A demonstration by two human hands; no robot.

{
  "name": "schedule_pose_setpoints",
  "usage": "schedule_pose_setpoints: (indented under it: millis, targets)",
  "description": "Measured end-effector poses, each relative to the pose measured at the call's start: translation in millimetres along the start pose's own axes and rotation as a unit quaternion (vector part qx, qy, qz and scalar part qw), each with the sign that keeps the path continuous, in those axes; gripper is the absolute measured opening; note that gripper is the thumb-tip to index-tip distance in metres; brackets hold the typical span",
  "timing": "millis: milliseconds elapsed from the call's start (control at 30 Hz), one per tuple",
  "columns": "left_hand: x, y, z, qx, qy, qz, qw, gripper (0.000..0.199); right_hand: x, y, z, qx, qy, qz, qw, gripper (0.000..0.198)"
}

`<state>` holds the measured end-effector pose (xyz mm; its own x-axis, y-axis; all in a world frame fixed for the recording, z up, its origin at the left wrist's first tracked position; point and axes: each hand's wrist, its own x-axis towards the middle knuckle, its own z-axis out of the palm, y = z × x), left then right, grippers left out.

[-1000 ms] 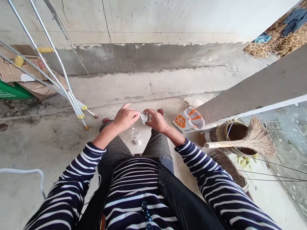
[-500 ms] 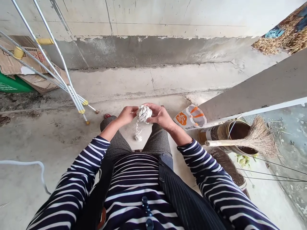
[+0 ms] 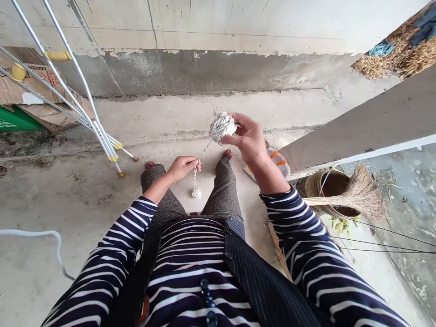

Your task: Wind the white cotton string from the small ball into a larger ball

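Observation:
A white ball of cord (image 3: 222, 127), flecked with dark strands, is gripped in my right hand (image 3: 250, 138), with the thumb below and the fingers behind it. One strand runs from the ball down to the left. My left hand (image 3: 185, 168) pinches this cord strand (image 3: 205, 148) between thumb and fingers, lower and nearer my body. Below the pinch the cord hangs in kinks and ends in a small tangled white clump (image 3: 196, 194) between my knees.
Metal crutches (image 3: 98, 129) lean at the left by cardboard boxes (image 3: 51, 120). On the right are a pillar (image 3: 340, 122), a printed bag (image 3: 281, 165), a bucket (image 3: 318, 184) and a straw broom (image 3: 364, 195) lying across it. A pale hose (image 3: 56, 234) lies on the floor at the left.
My right hand has moved forward and to the right with the ball of cord. My left hand has come slightly lower, and a length of cord now stretches between the hands.

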<state>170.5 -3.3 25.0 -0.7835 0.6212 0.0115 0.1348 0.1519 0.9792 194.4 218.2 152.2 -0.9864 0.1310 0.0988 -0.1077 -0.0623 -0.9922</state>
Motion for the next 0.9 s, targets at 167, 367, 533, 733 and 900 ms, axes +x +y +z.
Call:
schedule_pose_setpoints:
  millis: [167, 367, 533, 733, 900]
  targets:
    - [-6.8, -0.6, -0.3, 0.003, 0.005, -0.024, 1.0, 0.044, 8.0, -32.3, 1.4, -0.014, -0.015, -0.052, 0.998, 0.051]
    - [-16.2, 9.0, 4.6, -0.028, -0.013, -0.04, 0.999, 0.039, 12.2, -56.9, 9.1, -0.022, -0.032, -0.09, 0.995, 0.051]
    - [-15.6, 46.7, -11.8, -0.117, -0.008, -0.008, 0.993, 0.032, 29.0, -88.3, 0.6, 0.005, 0.021, -0.152, 0.988, 0.046]
    - [-18.1, 65.2, -27.2, -0.11, -0.005, 0.002, 0.994, 0.035, 42.7, -110.9, -17.1, -0.005, 0.068, -0.173, 0.983, 0.047]
    - [-34.5, 74.3, -25.1, -0.075, -0.035, -0.008, 0.997, 0.035, 44.7, -115.7, -30.2, -0.007, 0.076, -0.194, 0.978, 0.045]
